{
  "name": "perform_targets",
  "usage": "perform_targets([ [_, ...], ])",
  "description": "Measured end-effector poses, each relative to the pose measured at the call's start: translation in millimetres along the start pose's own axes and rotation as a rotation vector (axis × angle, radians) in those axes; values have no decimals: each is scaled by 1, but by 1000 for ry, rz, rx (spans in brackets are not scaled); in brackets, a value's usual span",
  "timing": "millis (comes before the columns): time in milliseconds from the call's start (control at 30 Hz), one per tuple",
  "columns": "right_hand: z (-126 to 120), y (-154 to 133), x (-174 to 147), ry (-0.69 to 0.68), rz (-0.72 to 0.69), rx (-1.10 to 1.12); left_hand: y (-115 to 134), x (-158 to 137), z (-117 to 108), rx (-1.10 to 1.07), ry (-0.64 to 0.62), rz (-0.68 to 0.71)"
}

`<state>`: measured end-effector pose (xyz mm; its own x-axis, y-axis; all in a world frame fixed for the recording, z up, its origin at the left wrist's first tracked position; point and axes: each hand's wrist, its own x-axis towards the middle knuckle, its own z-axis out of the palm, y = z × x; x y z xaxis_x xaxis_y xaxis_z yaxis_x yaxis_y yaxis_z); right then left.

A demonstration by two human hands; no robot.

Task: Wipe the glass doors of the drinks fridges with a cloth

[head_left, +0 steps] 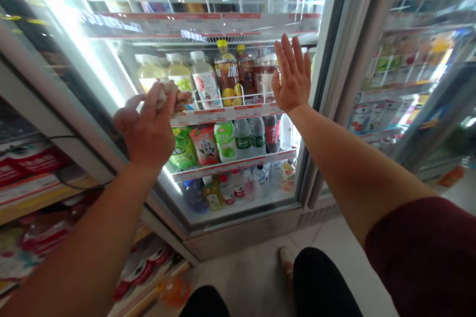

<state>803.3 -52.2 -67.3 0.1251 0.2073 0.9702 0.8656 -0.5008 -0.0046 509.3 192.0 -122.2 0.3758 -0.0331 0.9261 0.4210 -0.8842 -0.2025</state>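
My left hand [148,126] is raised at the left of the glass door, its fingers closed around a crumpled, pale cloth [174,96]. The cloth is slightly blurred and partly hidden by my fingers. On the right side of the same glass door [245,183], my right hand [293,77] is stretched out with its palm toward the glass and its fingers up. Whether the palm presses on the pane I cannot tell. Behind the glass stand rows of drinks, among them a tea bottle with a yellow cap [226,72] and a white-capped bottle [204,79].
A metal door frame [336,69] separates this cooler from another glass-fronted cooler [386,69] at the right. Shelves with red packages [33,166] stand at the left, with a thin cable [74,185] nearby. An orange bottle [174,291] is low down beside my legs.
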Motion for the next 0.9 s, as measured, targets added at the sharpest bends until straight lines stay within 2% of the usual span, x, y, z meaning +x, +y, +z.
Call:
perform_targets([
  [67,-2,-1,0,-26,6,-9,5,-18,3,-26,-16,-9],
  [167,-3,-2,-1,-55,7,-7,17,-52,13,-66,-84,113],
  [233,-3,-2,-1,-37,13,6,17,-58,15,-61,-109,153],
  [367,-4,-2,0,-29,19,18,4,-16,11,-31,-49,58],
  [467,-8,-5,0,-41,16,-3,12,10,10,-97,-56,-10],
  [533,-11,-6,0,-67,14,-23,28,10,14,-162,-119,49],
  [600,-13,-7,0,-92,15,-35,41,4,18,-219,-211,172],
  [667,-11,-5,0,-85,19,-30,43,3,17,-243,-265,240],
  [700,-9,-4,0,-74,17,-19,39,6,14,-235,-254,221],
  [833,-1,0,1,-10,16,45,12,17,0,-125,-49,-57],
  [900,-2,-1,1,-15,18,38,7,6,-2,-95,-12,-79],
])
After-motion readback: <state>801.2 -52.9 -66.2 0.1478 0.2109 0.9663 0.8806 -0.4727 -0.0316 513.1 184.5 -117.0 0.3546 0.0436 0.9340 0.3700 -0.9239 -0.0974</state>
